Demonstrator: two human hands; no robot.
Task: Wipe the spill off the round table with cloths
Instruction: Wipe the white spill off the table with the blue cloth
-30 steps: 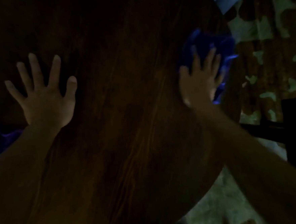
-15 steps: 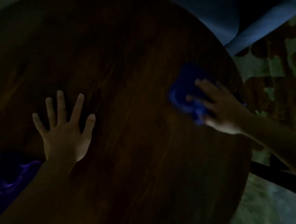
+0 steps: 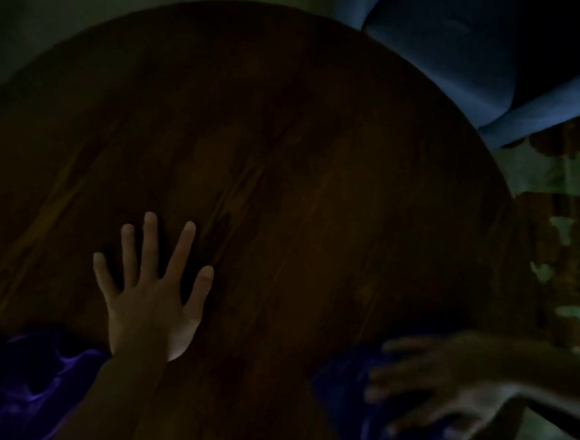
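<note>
The scene is very dark. A round dark wooden table point(image 3: 277, 152) fills the view. My left hand point(image 3: 150, 298) lies flat on it with fingers spread and nothing in it. My right hand point(image 3: 441, 388), blurred, presses on a blue cloth point(image 3: 342, 398) at the table's near right edge. A second, purple-blue cloth point(image 3: 29, 392) lies crumpled at the lower left, beside my left forearm. No spill can be made out in this light.
A blue upholstered seat point(image 3: 476, 52) stands past the table's far right edge. A patterned floor point(image 3: 564, 235) shows on the right.
My right hand has dragged the blue cloth from the far right of the table toward me, to the near right edge. The view tilted up; my left hand stays flat.
</note>
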